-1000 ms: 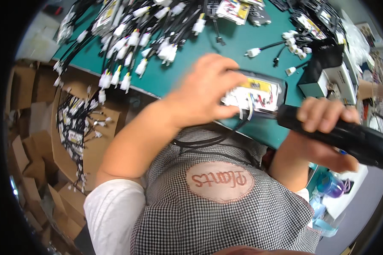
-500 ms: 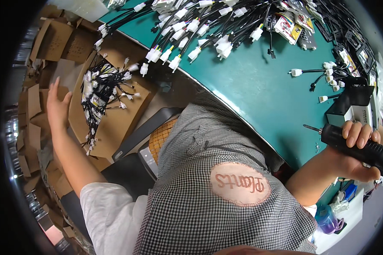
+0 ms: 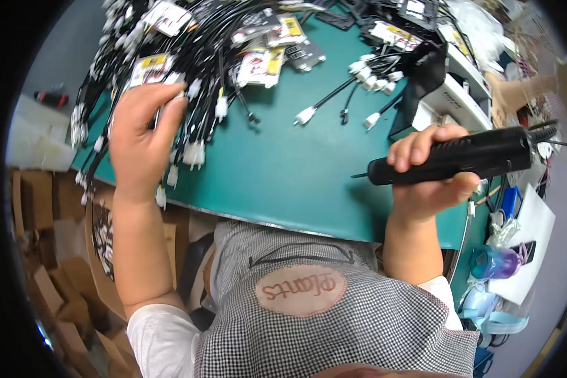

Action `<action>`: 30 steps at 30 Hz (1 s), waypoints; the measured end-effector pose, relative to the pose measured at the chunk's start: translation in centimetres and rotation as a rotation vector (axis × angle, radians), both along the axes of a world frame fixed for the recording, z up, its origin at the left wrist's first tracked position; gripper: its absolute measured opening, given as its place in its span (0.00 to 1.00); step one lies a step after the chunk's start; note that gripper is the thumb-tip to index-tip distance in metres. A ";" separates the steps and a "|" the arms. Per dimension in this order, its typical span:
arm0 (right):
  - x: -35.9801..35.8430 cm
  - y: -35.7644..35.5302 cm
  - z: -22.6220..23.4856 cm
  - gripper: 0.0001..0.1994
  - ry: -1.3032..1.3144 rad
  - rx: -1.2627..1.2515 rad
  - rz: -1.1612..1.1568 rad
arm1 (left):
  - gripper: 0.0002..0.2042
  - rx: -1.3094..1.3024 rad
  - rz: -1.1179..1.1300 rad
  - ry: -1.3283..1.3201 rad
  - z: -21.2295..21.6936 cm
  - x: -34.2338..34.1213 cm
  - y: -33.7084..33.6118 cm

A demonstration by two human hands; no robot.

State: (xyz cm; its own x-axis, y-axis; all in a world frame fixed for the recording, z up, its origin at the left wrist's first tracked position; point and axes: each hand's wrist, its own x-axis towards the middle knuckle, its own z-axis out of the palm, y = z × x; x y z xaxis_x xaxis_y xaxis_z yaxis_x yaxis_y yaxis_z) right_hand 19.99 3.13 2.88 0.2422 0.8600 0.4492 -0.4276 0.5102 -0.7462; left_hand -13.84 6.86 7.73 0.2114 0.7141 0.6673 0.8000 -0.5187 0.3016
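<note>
My right hand [image 3: 431,170] is wrapped round a black electric screwdriver [image 3: 453,154], which lies level over the table with its thin bit pointing left. My left hand [image 3: 143,135] is over the pile of black cables with white plugs [image 3: 194,154] at the table's left. Its thumb and forefinger come together beside a printed display module [image 3: 152,68]; whatever is between their tips is too small to make out. More display modules [image 3: 260,66] lie among the cables. A small bunch of white plugs [image 3: 375,75] lies farther right.
The green table [image 3: 277,170] has a metal-edged front. A black and white box-like holder [image 3: 444,94] stands at its right, with black frames [image 3: 416,16] behind. A teal cup [image 3: 494,261] stands at the right. Cardboard boxes [image 3: 69,277] crowd the floor at left.
My left hand has moved from beside the carton of cabled modules to the pile on the table, its spread fingers closing to a pinch. The view has turned right; the screwdriver stays in my right hand.
</note>
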 end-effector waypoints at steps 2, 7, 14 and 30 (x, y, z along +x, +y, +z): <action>0.6 0.3 -0.2 0.40 -0.006 -0.039 -0.009 | 0.09 0.029 -0.150 0.051 0.5 4.4 3.5; 1.7 0.2 -0.1 0.41 -0.056 -0.084 -0.016 | 0.11 -0.043 -0.293 0.217 -0.1 13.7 11.0; 2.0 0.2 -0.4 0.38 0.033 -0.005 0.100 | 0.16 -0.167 -0.068 0.591 -3.0 22.7 24.6; 3.0 0.6 0.1 0.36 0.217 -0.002 0.129 | 0.07 0.125 -0.110 0.965 -1.7 22.9 31.5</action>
State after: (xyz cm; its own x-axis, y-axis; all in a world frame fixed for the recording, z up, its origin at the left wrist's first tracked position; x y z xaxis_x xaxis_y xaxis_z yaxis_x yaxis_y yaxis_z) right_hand 23.00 3.70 2.97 0.2214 0.8910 0.3964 -0.6394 0.4396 -0.6309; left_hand 9.02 38.37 6.05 0.7672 0.5940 0.2420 0.6196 -0.5886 -0.5193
